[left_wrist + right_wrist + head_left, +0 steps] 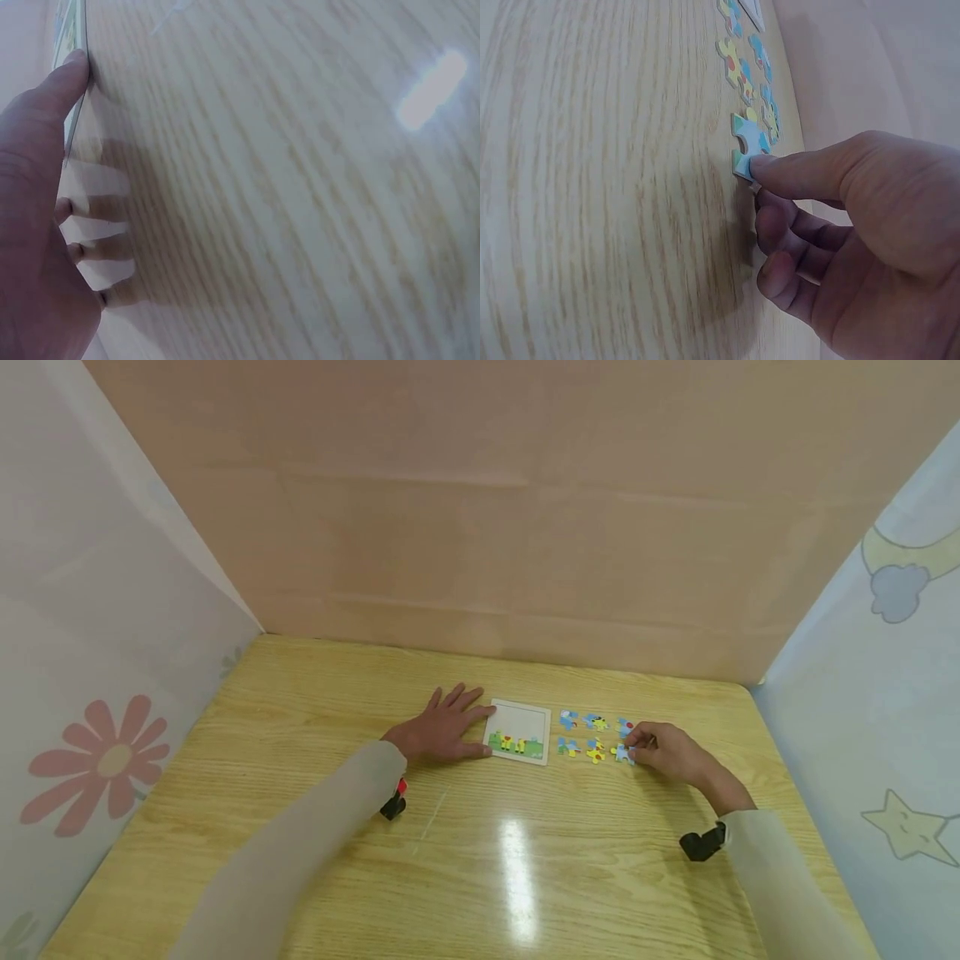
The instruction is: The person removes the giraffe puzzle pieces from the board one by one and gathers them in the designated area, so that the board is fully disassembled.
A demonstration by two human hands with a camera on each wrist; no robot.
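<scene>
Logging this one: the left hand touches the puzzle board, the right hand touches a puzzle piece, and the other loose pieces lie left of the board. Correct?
No: the other loose pieces lie right of the puzzle board, as the head view shows. The left hand does touch the board and the right hand a puzzle piece.

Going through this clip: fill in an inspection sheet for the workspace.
Surface: light wood-grain table, with a bright reflection near the front.
Job's things: square white-framed puzzle board, picture filled along its near side; blue-and-yellow jigsaw pieces in two rows right of it.
Clutter: nothing seen.
Left hand: fingers spread, thumb and index finger at the board's left edge.
Right hand: pinches a light-blue jigsaw piece with green edges; whether it is lifted, cannot tell.
Cables: nothing seen.
Surroundings: plain tan backdrop behind; pale side panels printed with a pink flower and a yellow star.
</scene>
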